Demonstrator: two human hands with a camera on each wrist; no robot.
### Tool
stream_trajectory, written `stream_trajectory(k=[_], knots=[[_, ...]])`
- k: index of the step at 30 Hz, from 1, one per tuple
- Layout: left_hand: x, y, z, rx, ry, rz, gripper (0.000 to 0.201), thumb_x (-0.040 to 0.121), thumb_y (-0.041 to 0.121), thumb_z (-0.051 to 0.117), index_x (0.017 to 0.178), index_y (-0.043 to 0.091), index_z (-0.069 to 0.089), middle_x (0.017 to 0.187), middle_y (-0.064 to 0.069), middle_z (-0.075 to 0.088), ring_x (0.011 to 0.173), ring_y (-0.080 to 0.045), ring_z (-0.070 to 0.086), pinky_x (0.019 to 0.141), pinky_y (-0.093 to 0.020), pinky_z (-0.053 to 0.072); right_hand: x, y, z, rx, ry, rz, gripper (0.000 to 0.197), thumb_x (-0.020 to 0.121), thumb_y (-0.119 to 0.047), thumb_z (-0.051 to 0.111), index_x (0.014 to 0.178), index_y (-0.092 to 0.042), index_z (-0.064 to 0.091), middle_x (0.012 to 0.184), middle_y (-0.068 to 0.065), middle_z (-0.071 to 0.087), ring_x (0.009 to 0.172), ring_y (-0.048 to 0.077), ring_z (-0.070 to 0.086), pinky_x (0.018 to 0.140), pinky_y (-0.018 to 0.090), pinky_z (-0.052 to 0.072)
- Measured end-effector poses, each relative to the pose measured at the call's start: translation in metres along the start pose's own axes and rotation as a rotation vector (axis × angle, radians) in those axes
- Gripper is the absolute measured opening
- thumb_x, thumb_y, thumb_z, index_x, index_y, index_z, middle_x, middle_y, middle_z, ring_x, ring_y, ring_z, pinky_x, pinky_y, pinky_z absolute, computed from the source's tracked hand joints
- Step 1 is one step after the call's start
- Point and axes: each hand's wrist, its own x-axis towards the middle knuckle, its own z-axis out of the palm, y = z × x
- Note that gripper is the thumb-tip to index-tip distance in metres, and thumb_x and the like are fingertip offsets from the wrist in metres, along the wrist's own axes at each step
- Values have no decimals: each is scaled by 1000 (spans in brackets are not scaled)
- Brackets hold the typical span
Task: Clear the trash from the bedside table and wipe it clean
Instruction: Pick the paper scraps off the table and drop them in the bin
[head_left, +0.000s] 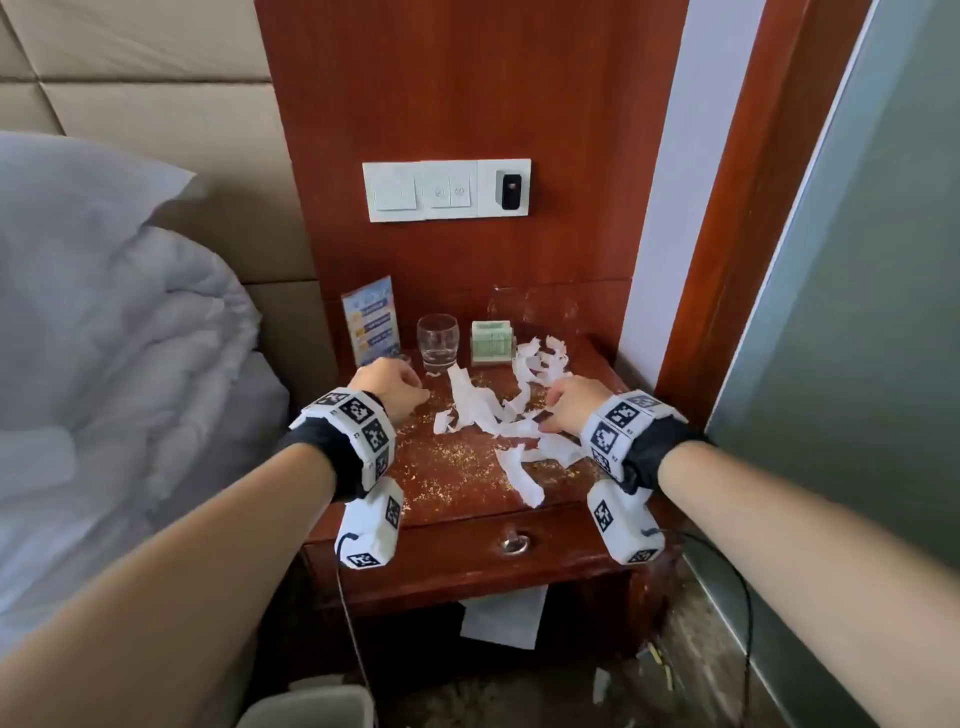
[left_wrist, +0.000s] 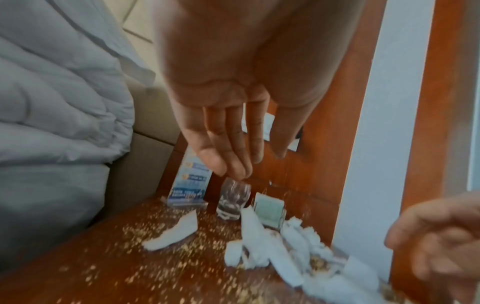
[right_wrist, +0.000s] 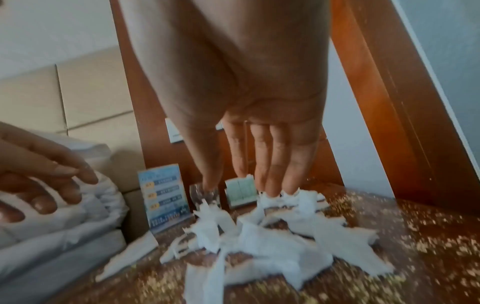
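Note:
Torn white tissue pieces (head_left: 470, 402) (left_wrist: 259, 236) (right_wrist: 259, 246) lie in a heap across the middle and right of the red-brown bedside table (head_left: 467, 512). Golden crumbs (head_left: 452, 462) are scattered all over the top. My left hand (head_left: 410, 387) (left_wrist: 249, 164) hovers over the table's left part, near the glass, with fingers straight and nothing in it. My right hand (head_left: 558, 402) (right_wrist: 239, 185) reaches down on the right side, fingers extended, and its fingertips (right_wrist: 271, 190) touch the far pieces of the heap.
At the back stand a blue sign card (head_left: 371, 327), a drinking glass (head_left: 438, 340) with a little water and a green box (head_left: 491, 340). The bed with a white duvet (head_left: 119, 332) is left. A pale bin (head_left: 311, 706) sits on the floor below, with a wall and door frame on the right.

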Motion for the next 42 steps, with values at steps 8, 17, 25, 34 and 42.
stream_trajectory(k=[8, 17, 25, 34, 42], knots=[[37, -8, 55, 121, -78, 13, 34, 80, 32, 69, 110, 19, 60, 108, -4, 63, 95, -21, 57, 84, -29, 47, 42, 20, 42, -51, -80, 35, 63, 81, -28, 72, 134, -14, 41, 128, 8, 55, 112, 25, 56, 90, 32, 48], [64, 3, 82, 143, -220, -17, 61, 80, 23, 70, 133, 18, 42, 123, -9, 56, 97, -22, 56, 70, -27, 44, 69, 30, 48, -102, -14, -50, 23, 88, -13, 59, 111, -17, 62, 115, 6, 63, 95, 22, 60, 67, 24, 40], [78, 20, 101, 180, -366, 30, 76, 72, 19, 77, 137, 23, 36, 127, -14, 52, 99, -30, 61, 79, -37, 55, 80, 34, 25, 65, 123, -6, 21, 89, -7, 57, 107, -15, 65, 115, 7, 63, 99, 25, 60, 75, 26, 45], [101, 36, 92, 144, -203, 41, 11, 84, 9, 61, 90, 12, 69, 104, -8, 68, 89, -22, 61, 69, -28, 47, 89, 44, 9, 162, 144, 31, 16, 87, -11, 60, 102, -12, 67, 103, 8, 65, 93, 27, 61, 78, 31, 49], [109, 56, 46, 31, -12, 141, 6, 84, 12, 63, 84, 13, 69, 90, -3, 67, 85, -18, 60, 70, -26, 46, 93, 38, -29, 209, 253, 10, 2, 85, -15, 63, 86, -14, 61, 93, 6, 63, 86, 25, 59, 74, 31, 47]])
